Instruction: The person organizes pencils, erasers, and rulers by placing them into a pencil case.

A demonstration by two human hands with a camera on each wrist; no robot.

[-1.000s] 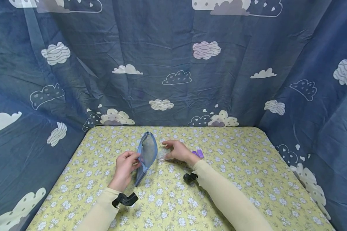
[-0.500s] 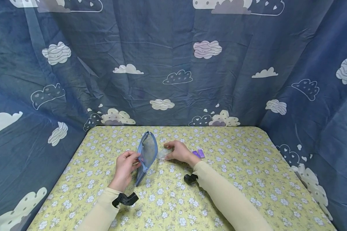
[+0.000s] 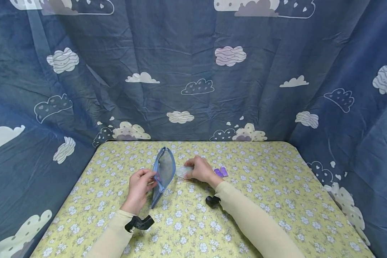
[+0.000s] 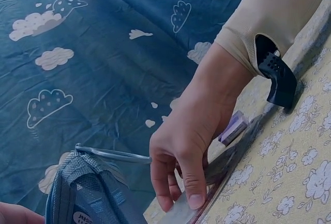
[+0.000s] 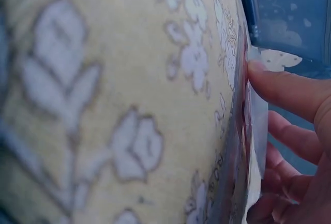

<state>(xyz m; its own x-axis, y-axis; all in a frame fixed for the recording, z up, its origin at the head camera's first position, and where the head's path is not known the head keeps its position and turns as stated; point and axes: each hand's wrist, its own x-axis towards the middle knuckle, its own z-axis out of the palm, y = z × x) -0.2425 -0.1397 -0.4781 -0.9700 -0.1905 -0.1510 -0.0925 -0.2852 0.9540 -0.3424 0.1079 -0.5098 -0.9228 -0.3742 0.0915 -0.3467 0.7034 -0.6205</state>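
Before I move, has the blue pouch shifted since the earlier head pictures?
No, not visibly. Against the table's far edge, the blue pouch sits in the same place, and the left hand still holds it.

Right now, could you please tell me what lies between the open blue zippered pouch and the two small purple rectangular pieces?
The head view shows a flat, translucent, plastic-looking packet there, and the person's right hand holding it.

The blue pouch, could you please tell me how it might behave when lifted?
The pouch is probably floppy, since its thin sides bow apart where the left hand pinches one edge. It looks light, being thin-walled. Anything inside could spill if tipped: its mouth gapes.
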